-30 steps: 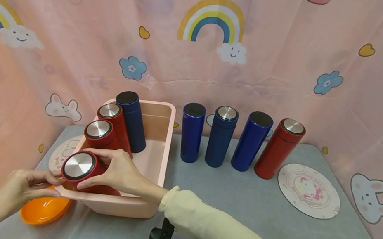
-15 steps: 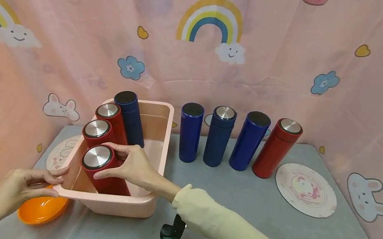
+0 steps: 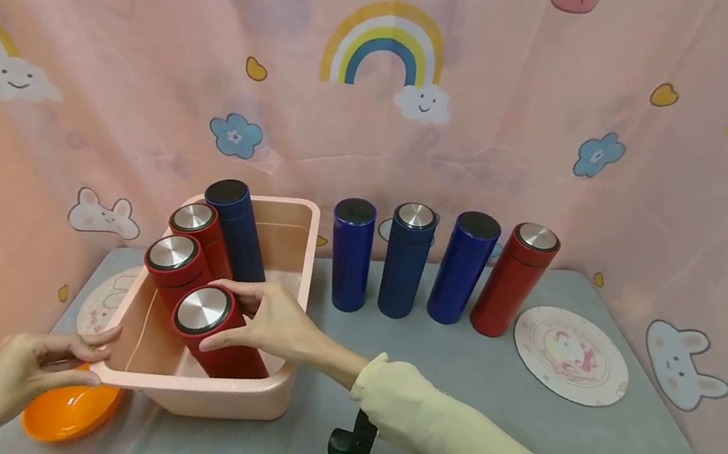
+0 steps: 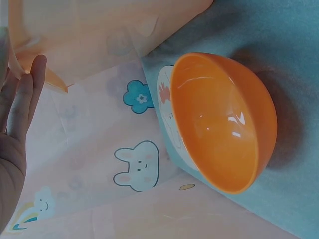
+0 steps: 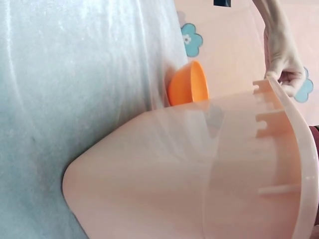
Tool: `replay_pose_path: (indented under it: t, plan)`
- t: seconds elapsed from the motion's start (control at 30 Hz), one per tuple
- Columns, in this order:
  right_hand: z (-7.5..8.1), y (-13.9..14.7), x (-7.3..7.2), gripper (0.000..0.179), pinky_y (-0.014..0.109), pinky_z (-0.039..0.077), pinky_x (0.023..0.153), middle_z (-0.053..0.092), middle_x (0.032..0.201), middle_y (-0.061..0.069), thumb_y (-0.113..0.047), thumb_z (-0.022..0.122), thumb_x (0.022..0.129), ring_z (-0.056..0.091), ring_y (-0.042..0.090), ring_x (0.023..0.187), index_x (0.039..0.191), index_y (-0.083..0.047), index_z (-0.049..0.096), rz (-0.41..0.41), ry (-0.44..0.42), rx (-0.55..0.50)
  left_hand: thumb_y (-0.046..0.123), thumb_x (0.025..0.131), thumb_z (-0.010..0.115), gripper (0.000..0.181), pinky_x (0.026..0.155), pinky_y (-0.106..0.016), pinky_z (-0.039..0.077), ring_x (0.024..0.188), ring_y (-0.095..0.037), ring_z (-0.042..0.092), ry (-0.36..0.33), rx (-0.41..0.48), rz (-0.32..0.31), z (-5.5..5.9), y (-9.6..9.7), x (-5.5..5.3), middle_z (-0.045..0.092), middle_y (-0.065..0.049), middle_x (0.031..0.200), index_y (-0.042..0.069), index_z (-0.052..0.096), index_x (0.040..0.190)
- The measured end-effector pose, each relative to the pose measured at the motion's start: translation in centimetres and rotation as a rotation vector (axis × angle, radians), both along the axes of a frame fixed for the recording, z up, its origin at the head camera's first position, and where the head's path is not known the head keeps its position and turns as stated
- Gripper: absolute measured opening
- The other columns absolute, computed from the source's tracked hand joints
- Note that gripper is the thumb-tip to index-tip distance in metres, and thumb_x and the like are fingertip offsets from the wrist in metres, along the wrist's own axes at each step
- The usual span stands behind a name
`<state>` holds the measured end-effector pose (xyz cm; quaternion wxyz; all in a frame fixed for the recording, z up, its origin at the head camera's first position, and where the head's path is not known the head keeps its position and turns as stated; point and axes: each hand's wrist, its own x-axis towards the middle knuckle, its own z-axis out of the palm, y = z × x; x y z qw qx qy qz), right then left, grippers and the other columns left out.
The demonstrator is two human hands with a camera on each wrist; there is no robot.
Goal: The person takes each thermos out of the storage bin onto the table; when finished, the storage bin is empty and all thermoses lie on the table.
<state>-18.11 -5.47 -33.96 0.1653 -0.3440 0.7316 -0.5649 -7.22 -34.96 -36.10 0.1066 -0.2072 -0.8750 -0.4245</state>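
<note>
My right hand (image 3: 286, 332) holds a red thermos flask (image 3: 203, 309) with a silver-topped lid near its top. The flask leans inside a pink plastic bin (image 3: 209, 391), close to the front wall; its base is hidden. At the bin's front left corner my left hand (image 3: 38, 364) pinches the rim, thumb below and fingers above. This grip also shows at the rim in the right wrist view, where the bin (image 5: 164, 164) fills much of the picture. Further back in the bin lean two more red flasks (image 3: 171, 254) and a dark blue flask (image 3: 237, 227).
An orange bowl (image 4: 219, 119) stands left of the bin, beneath my left hand. Behind and right of the bin stand three blue flasks (image 3: 405, 265) and a red flask (image 3: 514, 282) in a row. A round patterned mat (image 3: 570, 357) lies at the right. A printed curtain (image 3: 501, 82) closes the back.
My right hand has moved the red flask rightward, from the bin's front left corner toward its middle. My left hand keeps its hold on the rim. The head view has shifted slightly.
</note>
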Motion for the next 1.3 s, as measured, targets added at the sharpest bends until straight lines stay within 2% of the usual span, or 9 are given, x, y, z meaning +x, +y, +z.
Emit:
replay_pose_path:
  t: [0.07,0.2,0.33,0.57,0.77,1.13,1.3]
  plan:
    - [0.1,0.3,-0.1,0.066,0.015,0.051,0.085,0.07,0.112,0.003,-0.012,0.085,0.073,0.063,-0.001,0.093,0.133,-0.01,0.057,-0.004,0.006,0.002,-0.019,0.058,0.078,0.036,0.066,-0.01,0.053,0.091,0.011,0.061,0.003,0.014,-0.008,0.0,0.0,0.0,0.062,0.022,0.11,0.008,0.072,0.082]
    - [0.5,0.9,-0.3,0.066,0.016,0.052,0.085,0.069,0.115,0.006,-0.009,0.084,0.073,0.064,0.001,0.095,0.133,-0.009,0.057,-0.026,0.005,-0.013,-0.018,0.058,0.079,0.036,0.065,-0.008,0.052,0.088,0.012,0.062,0.009,0.032,0.002,-0.1,-0.1,0.0,0.063,0.023,0.106,0.009,0.072,0.081]
    - [1.2,1.3,-0.4,0.064,0.018,0.053,0.084,0.069,0.115,0.007,-0.008,0.084,0.073,0.065,0.003,0.094,0.132,-0.009,0.058,-0.047,-0.022,-0.028,-0.019,0.058,0.078,0.036,0.066,-0.009,0.053,0.091,0.011,0.062,0.009,0.034,-0.007,-0.1,0.0,0.0,0.063,0.022,0.109,0.008,0.072,0.081]
    - [2.2,1.7,-0.4,0.063,0.019,0.053,0.085,0.069,0.113,0.008,-0.005,0.084,0.072,0.066,0.005,0.095,0.13,-0.007,0.059,-0.041,-0.034,-0.064,-0.018,0.06,0.078,0.035,0.064,-0.011,0.053,0.09,0.011,0.062,0.017,0.032,-0.025,0.0,0.0,0.0,0.063,0.022,0.109,0.009,0.072,0.082]
    - [2.8,1.9,-0.6,0.061,0.02,0.054,0.085,0.07,0.112,0.008,-0.006,0.083,0.073,0.066,0.006,0.096,0.13,-0.007,0.059,-0.052,-0.029,-0.08,-0.016,0.062,0.078,0.033,0.064,-0.009,0.053,0.09,0.013,0.061,-0.015,0.015,-0.008,-0.1,-0.2,0.0,0.063,0.023,0.106,0.01,0.071,0.081]
    - [4.7,2.1,-0.6,0.059,0.024,0.055,0.084,0.069,0.112,0.009,-0.007,0.082,0.075,0.067,0.01,0.097,0.13,-0.007,0.059,-0.06,-0.025,-0.102,-0.016,0.062,0.078,0.034,0.066,-0.01,0.053,0.095,0.012,0.059,0.006,0.007,-0.025,-0.1,-0.2,0.1,0.061,0.021,0.112,0.011,0.071,0.081]
    - [5.5,2.4,-0.6,0.061,0.024,0.055,0.085,0.069,0.114,0.006,-0.009,0.084,0.073,0.066,0.01,0.099,0.13,-0.009,0.06,-0.1,-0.037,-0.097,-0.016,0.062,0.078,0.035,0.067,-0.009,0.053,0.095,0.012,0.06,0.024,0.003,-0.032,-0.1,-0.1,0.1,0.061,0.022,0.112,0.012,0.07,0.082]
